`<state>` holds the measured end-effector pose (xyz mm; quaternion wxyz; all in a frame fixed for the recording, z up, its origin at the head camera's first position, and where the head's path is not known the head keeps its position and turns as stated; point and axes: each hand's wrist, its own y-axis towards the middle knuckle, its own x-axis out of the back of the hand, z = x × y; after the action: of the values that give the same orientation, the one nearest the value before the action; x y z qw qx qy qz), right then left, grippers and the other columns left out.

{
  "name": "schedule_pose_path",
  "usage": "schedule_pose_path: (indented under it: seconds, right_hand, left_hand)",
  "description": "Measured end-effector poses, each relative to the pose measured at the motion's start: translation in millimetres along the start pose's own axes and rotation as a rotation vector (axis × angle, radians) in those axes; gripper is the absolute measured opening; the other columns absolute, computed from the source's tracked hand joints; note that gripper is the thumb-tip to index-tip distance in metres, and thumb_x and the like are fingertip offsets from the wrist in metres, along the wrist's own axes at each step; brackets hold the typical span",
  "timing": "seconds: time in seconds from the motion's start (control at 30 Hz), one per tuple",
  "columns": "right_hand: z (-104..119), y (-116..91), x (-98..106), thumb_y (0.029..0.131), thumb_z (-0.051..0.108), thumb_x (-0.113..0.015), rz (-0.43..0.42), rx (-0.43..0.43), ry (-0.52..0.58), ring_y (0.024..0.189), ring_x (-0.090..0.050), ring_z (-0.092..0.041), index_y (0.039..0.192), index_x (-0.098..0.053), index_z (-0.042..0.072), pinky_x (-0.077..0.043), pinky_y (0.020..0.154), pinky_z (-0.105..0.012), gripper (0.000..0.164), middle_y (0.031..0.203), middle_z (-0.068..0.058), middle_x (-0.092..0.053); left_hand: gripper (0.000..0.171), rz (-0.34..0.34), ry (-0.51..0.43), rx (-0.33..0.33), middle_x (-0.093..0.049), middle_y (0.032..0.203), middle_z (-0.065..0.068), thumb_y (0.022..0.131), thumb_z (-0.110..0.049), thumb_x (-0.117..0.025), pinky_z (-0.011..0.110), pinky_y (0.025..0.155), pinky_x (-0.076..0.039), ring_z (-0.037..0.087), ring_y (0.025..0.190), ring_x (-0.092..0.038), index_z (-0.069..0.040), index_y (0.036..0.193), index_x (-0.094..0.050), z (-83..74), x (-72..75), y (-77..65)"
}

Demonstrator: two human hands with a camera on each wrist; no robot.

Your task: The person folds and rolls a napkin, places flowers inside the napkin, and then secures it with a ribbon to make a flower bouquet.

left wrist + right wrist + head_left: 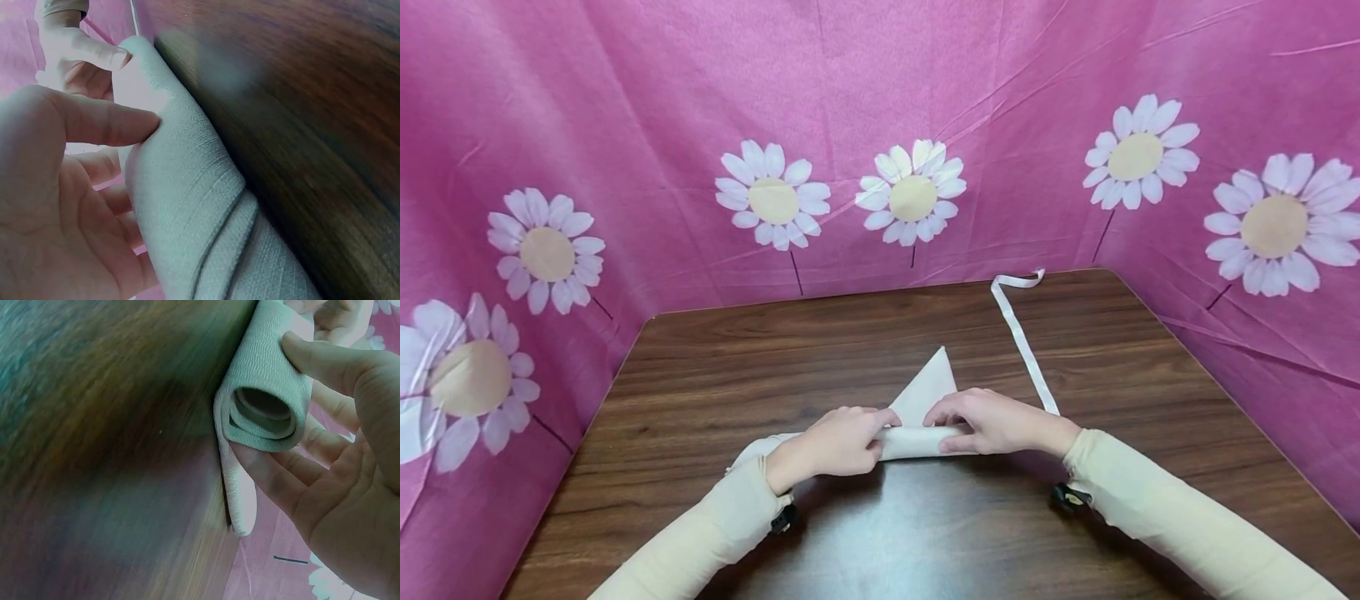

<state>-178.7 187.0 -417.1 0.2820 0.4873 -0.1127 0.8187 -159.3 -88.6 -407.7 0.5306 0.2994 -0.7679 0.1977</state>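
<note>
On the brown worktop [737,367], both hands, left [835,442] and right [992,423], grip a rolled white cloth [921,417], a white ribbon [1022,342] lying beside

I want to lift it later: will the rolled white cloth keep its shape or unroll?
The rolled cloth probably goes floppy: its end shows loose, soft layers. It likely unrolls once the left hand and right hand let go; a flap remains unrolled.

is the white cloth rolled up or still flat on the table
Partly rolled: the right wrist view shows the white cloth coiled into a tube, gripped by both hands, while a triangular tip lies flat, unrolled.
</note>
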Motion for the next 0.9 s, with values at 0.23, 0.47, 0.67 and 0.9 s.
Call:
schedule_pose_path:
  seconds: [0.23,0.47,0.67,0.9]
  right_hand:
    - [0.5,-0.9,-0.9,0.091,0.018,-0.077,-0.001,-0.001,0.003,0.087,-0.061,-0.001,0.114,-0.07,0.017,-0.052,0.078,-0.029,0.024,0.101,0.014,-0.068]
    - [-1.1,-2.7,-1.4,0.093,0.018,-0.075,-0.004,0.005,0.024,0.085,-0.061,-0.001,0.116,-0.069,0.018,-0.052,0.076,-0.029,0.024,0.099,0.013,-0.069]
    - [-1.8,-2.0,-0.3,0.096,0.016,-0.071,0.025,-0.011,0.077,0.082,-0.059,-0.002,0.119,-0.069,0.015,-0.052,0.076,-0.03,0.022,0.104,0.01,-0.07]
    - [-7.2,-1.4,-2.1,0.1,0.009,-0.064,0.042,-0.024,0.152,0.087,-0.06,-0.005,0.122,-0.067,0.009,-0.052,0.081,-0.029,0.022,0.109,0.003,-0.07]
  left_hand:
    - [0.034,0.032,0.0,-0.014,-0.066,0.092,-0.006,0.085,-0.018,-0.07,0.03,0.063,-0.049,0.009,0.071,-0.055,-0.014,0.118,-0.066,2.3,-0.9,-0.7]
    - [0.043,0.039,-0.014,-0.021,-0.068,0.105,-0.002,0.086,-0.032,-0.08,0.033,0.073,-0.051,0.012,0.084,-0.06,-0.013,0.122,-0.064,-0.2,-1.6,-0.8]
    - [0.047,0.005,0.013,-0.002,-0.066,0.108,0.0,0.086,-0.033,-0.081,0.037,0.077,-0.052,0.017,0.089,-0.062,-0.013,0.125,-0.064,-4.2,-2.3,-1.8]
    - [0.056,-0.04,0.089,-0.012,-0.062,0.111,0.002,0.083,-0.033,-0.084,0.039,0.082,-0.053,0.022,0.096,-0.062,-0.012,0.13,-0.061,-6.7,-6.7,-4.2]
